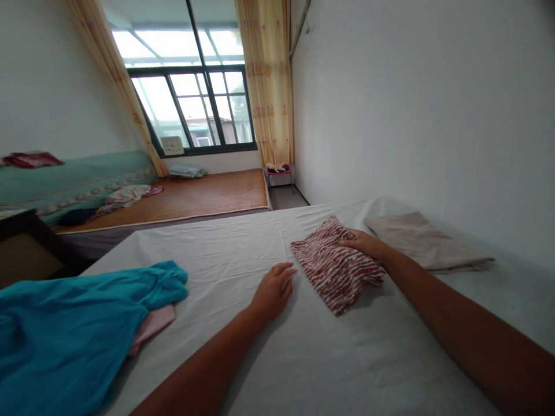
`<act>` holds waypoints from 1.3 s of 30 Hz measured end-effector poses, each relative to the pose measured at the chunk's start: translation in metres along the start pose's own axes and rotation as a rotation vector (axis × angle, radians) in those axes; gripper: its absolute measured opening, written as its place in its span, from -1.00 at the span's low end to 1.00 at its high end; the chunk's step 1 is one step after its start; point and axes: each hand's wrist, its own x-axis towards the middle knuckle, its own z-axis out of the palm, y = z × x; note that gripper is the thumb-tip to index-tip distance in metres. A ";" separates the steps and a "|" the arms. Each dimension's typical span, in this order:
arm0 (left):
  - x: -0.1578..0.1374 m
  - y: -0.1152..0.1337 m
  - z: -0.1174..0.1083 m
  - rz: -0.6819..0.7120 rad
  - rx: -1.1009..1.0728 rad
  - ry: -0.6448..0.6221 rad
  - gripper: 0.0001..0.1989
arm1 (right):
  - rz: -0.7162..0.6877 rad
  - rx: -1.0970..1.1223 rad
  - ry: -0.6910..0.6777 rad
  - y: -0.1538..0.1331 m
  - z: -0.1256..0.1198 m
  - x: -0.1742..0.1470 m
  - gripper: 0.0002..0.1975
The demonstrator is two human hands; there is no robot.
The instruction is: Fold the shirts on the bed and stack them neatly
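A folded garment (336,266) with a red-and-white streaked pattern lies on the white-sheeted surface (225,248). My right hand (362,242) grips it at its upper right side, with some fingertips hidden by the fabric. Just left of the garment, my left hand (273,289) hovers low over the sheet or rests on it; I cannot tell which. Its fingers are loosely bent and apart, holding nothing. Beyond my right wrist is a folded beige cloth (429,240) near the wall. At the left a bright blue garment (82,323) is spread out, partly covering a pink cloth (154,326).
A bed with a brown mat (208,193) stands past the far edge, with crumpled clothes (128,196) on it. A small stool (280,171) holding cloth is by the curtain (271,86). The white wall (416,115) bounds the right side. A dark-framed piece of furniture (30,248) is at left.
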 end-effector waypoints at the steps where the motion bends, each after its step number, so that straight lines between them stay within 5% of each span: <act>1: 0.000 -0.002 0.001 -0.010 0.007 -0.017 -0.64 | 0.009 -0.010 -0.001 0.003 -0.001 -0.003 -0.51; 7: -0.001 -0.003 0.007 0.039 0.085 -0.076 -0.61 | -0.047 0.015 0.058 0.015 -0.014 -0.012 -0.52; 12: 0.000 -0.005 0.009 0.058 0.136 -0.058 -0.63 | -0.124 0.008 0.139 -0.018 -0.045 -0.008 -0.56; 19: 0.001 -0.010 0.012 0.072 0.198 -0.046 -0.65 | -0.272 -0.050 0.266 -0.085 -0.157 -0.032 -0.54; 23: 0.002 -0.009 0.012 0.077 0.210 -0.049 -0.66 | -0.036 -0.314 0.378 -0.051 -0.240 -0.064 -0.58; 27: 0.003 -0.006 0.010 0.085 0.206 -0.059 -0.66 | 0.296 -0.853 0.568 0.007 -0.286 -0.088 -0.69; 33: 0.005 -0.003 0.010 0.071 0.176 -0.078 -0.66 | 0.330 -1.046 0.657 0.011 -0.279 -0.070 -0.63; 39: 0.003 -0.004 0.011 0.062 0.157 -0.081 -0.65 | 0.062 -1.362 0.475 0.017 -0.196 -0.021 -0.55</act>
